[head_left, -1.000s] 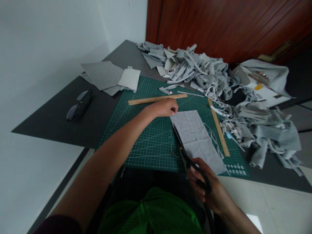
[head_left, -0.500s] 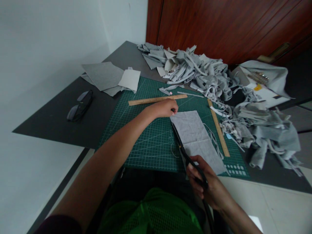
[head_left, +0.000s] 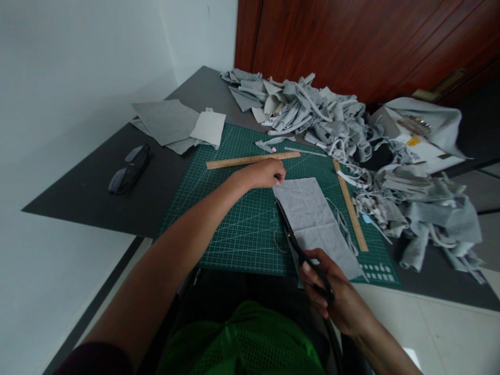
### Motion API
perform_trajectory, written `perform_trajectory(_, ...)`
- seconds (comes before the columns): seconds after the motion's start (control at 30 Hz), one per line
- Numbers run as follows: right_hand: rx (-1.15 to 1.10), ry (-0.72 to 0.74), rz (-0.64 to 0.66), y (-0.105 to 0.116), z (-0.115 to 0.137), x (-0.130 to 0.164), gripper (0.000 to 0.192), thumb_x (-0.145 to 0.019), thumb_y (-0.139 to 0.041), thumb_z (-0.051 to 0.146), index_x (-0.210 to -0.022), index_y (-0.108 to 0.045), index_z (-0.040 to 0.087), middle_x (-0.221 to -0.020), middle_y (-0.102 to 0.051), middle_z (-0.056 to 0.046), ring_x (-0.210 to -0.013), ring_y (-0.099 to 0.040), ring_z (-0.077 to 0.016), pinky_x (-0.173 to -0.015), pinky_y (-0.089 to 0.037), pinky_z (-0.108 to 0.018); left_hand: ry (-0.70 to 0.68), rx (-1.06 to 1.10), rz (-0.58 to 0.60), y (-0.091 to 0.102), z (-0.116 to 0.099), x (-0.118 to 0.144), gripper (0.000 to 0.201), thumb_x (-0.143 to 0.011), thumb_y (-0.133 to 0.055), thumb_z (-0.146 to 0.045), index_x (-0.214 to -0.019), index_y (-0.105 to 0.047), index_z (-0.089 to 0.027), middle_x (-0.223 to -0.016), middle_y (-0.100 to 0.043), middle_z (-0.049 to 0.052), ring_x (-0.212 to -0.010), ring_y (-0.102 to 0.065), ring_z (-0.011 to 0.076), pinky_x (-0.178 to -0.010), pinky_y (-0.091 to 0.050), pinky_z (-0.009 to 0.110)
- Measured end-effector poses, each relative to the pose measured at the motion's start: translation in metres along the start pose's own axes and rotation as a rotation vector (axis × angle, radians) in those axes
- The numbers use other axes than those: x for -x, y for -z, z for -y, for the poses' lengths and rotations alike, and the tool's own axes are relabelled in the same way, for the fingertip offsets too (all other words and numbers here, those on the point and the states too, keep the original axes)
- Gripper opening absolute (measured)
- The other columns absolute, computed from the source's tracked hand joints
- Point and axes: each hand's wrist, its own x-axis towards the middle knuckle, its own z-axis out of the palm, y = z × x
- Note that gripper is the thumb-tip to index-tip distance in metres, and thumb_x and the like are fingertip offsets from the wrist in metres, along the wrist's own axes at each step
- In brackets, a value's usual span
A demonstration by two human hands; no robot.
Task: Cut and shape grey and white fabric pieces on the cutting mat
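A light grey piece of cloth (head_left: 312,208) lies creased on the green cutting mat (head_left: 230,229). At its far left corner my left hand (head_left: 267,173) is closed, fingertips pinched on the cloth's edge. My right hand (head_left: 322,284) grips the black handles of a pair of scissors (head_left: 290,235). The blades lie along the left edge of the cloth and point toward my left hand. A loose thread (head_left: 278,242) curls on the mat left of the scissors. Beside the cloth's right edge lies a narrow grey strip (head_left: 344,229).
One wooden ruler (head_left: 234,162) lies beyond my left hand, another wooden ruler (head_left: 351,208) right of the cloth. Heaped fabric scraps (head_left: 324,114) fill the back and right. Eyeglasses (head_left: 128,169) and stacked grey sheets (head_left: 167,122) are at left. A white box (head_left: 433,156) stands at right.
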Motion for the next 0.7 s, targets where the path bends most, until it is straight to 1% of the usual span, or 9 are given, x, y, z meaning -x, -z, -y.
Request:
perform_trajectory(0.1,-0.010,-0.013,0.012,-0.001,0.001,0.000,0.052,-0.075,-0.087,0.059,-0.099,-0.054,0.026,-0.056,-0.042,0.014,-0.037,-0.027,-0.0026,-0.030,-0.029,-0.011,-0.017,-0.007,0.005,-0.001,0.002,-0.001,0.018,-0.078,-0.059,-0.006,-0.079,-0.073,-0.017,-0.092,-0.071,0.007,-0.088,-0.063,0.0172,-0.086,-0.045,0.032)
perform_trajectory(0.2,-0.047,-0.036,0.010,0.003,-0.002,0.002,0.055,-0.073,-0.088,0.060,-0.101,-0.053,0.027,-0.058,-0.041,0.014,-0.037,-0.025,-0.0021,-0.029,-0.027,-0.011,-0.028,-0.022,0.010,-0.001,0.003,-0.002,0.016,-0.079,-0.061,-0.007,-0.078,-0.072,-0.018,-0.089,-0.070,0.006,-0.086,-0.062,0.0166,-0.086,-0.046,0.031)
perform_trajectory(0.33,-0.108,-0.067,0.024,0.011,-0.012,0.017,0.048,-0.078,-0.085,0.057,-0.100,-0.055,0.027,-0.061,-0.041,0.013,-0.038,-0.023,-0.0016,-0.030,-0.028,-0.011,-0.041,-0.027,-0.006,0.000,0.002,0.000,0.016,-0.078,-0.061,-0.007,-0.079,-0.072,-0.018,-0.091,-0.071,0.006,-0.088,-0.063,0.0166,-0.089,-0.046,0.032)
perform_trajectory(0.47,-0.157,-0.082,-0.039,0.018,-0.017,0.039,0.048,-0.079,-0.086,0.054,-0.109,-0.060,0.027,-0.067,-0.047,0.010,-0.041,-0.025,-0.0014,-0.033,-0.027,-0.012,-0.039,-0.052,-0.014,-0.002,0.003,0.000,0.022,-0.078,-0.057,-0.004,-0.084,-0.073,-0.018,-0.092,-0.071,0.007,-0.091,-0.064,0.0173,-0.088,-0.046,0.031)
perform_trajectory(0.53,-0.161,-0.088,-0.079,0.021,-0.017,0.048,0.051,-0.078,-0.088,0.054,-0.112,-0.061,0.028,-0.067,-0.048,0.009,-0.042,-0.027,-0.0016,-0.035,-0.028,-0.012,-0.024,-0.071,-0.024,-0.003,0.005,-0.001,0.022,-0.080,-0.057,-0.005,-0.088,-0.073,-0.019,-0.096,-0.071,0.007,-0.094,-0.064,0.0176,-0.088,-0.046,0.031)
perform_trajectory(0.63,-0.167,-0.089,-0.115,0.025,-0.017,0.053,0.051,-0.077,-0.088,0.055,-0.111,-0.062,0.028,-0.067,-0.049,0.008,-0.042,-0.029,-0.0022,-0.035,-0.028,-0.012,0.000,-0.096,-0.039,-0.004,0.006,-0.001,0.020,-0.087,-0.055,-0.010,-0.093,-0.071,-0.018,-0.099,-0.071,0.008,-0.095,-0.063,0.0179,-0.086,-0.045,0.030)
perform_trajectory(0.7,-0.162,-0.088,-0.124,0.027,-0.018,0.053,0.049,-0.077,-0.088,0.054,-0.110,-0.062,0.028,-0.067,-0.049,0.008,-0.042,-0.029,-0.0024,-0.035,-0.028,-0.012,0.003,-0.099,-0.020,-0.003,0.005,-0.001,0.016,-0.090,-0.056,-0.015,-0.095,-0.071,-0.018,-0.100,-0.071,0.008,-0.095,-0.063,0.0182,-0.087,-0.045,0.030)
